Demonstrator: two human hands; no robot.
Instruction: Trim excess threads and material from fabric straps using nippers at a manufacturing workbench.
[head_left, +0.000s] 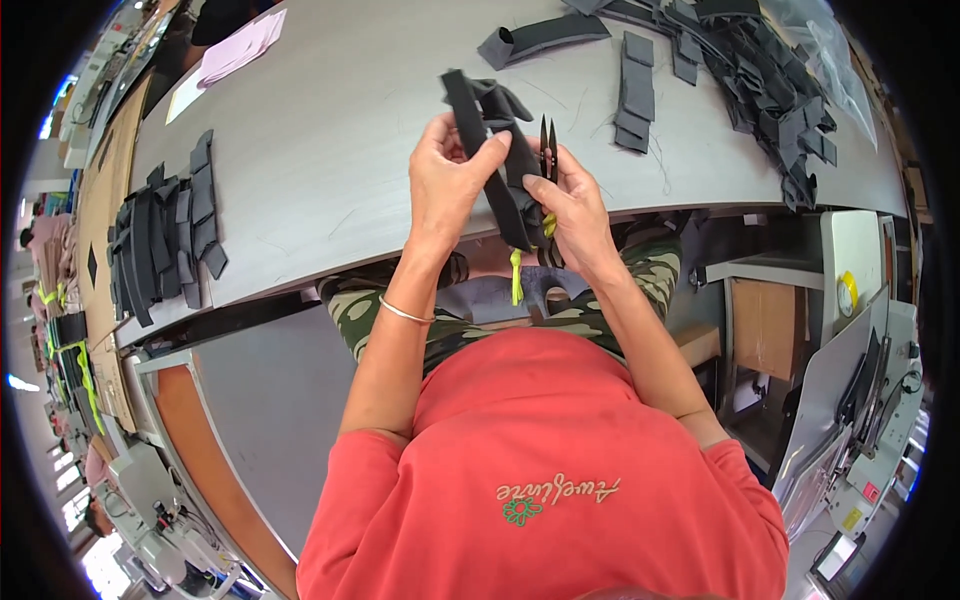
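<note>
Dark grey fabric strips [468, 125], folded over in places, are held up above the table's near edge. My left hand [440, 190] is closed on them, its thumb pressing across the cloth. My right hand [578, 220] holds black thread snips [548, 150], their two pointed blades upward and slightly apart. Its thumb also rests against the lower part of the cloth. A yellow-green tie [516, 278] dangles below the hands, and a bit of the same colour shows at my right palm. Where the tie is fastened is hidden.
On the grey table [350, 130], a bundle of dark strips [165, 240] lies at left. A big heap [770, 90] covers the right, beside clear plastic [825, 50]. Between lie a short stack [635, 90] and a long strip [555, 38]. Pink sheets [240, 48] sit far left.
</note>
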